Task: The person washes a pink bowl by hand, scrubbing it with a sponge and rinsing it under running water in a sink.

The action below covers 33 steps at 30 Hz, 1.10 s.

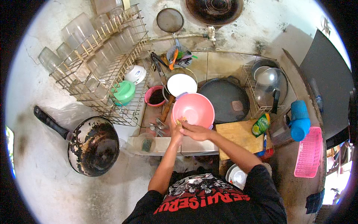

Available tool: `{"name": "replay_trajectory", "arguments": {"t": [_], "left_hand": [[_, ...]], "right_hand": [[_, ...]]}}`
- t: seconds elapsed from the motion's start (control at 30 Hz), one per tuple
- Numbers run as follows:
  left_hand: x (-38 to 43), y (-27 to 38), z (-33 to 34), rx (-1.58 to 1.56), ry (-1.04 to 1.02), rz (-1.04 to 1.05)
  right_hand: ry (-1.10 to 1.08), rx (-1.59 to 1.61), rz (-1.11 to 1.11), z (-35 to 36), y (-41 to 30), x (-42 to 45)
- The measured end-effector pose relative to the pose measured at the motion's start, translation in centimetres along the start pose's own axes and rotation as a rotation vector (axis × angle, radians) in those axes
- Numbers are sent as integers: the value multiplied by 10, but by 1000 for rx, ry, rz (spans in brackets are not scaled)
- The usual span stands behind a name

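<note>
A pink plastic bowl (195, 107) with lilac handles is tilted over the sink area in front of me. My left hand (176, 131) grips its near-left rim. My right hand (197, 132) lies across the near rim, its fingertips meeting the left hand. Small yellowish scraps (179, 121) show at the fingertips; whether the right fingers pinch them is unclear. Behind the bowl is a round white dish (182, 85). A large dark pan (225, 100) lies to its right, with a pinkish block (237, 105) on it.
A wire dish rack (131, 117) with glasses stands left, above a scorched frying pan (93, 146). Spoons (158, 127) lie near the sink's front ledge (195, 146). At right are a wooden cutting board (237, 137), a green detergent pouch (261, 125) and a glass lid (270, 86).
</note>
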<state>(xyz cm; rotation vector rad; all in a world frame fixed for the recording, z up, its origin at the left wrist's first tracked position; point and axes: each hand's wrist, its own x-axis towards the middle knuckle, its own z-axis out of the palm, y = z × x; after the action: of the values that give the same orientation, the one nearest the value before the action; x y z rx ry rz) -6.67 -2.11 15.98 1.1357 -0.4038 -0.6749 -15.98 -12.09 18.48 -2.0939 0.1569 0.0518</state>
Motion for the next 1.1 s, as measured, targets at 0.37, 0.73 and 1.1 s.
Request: {"name": "replay_trajectory", "arguments": {"t": [0.37,0.73,1.1], "left_hand": [[4,-12,11,386,-129,192],[3,4,25,438,-151,245],[-7,-42,46,269,-157,163]], "right_hand": [[281,-844,-124,-38,34,12],[270,-452,81,-23,61,-2],[693,-439,311,-21,53,-17]]}}
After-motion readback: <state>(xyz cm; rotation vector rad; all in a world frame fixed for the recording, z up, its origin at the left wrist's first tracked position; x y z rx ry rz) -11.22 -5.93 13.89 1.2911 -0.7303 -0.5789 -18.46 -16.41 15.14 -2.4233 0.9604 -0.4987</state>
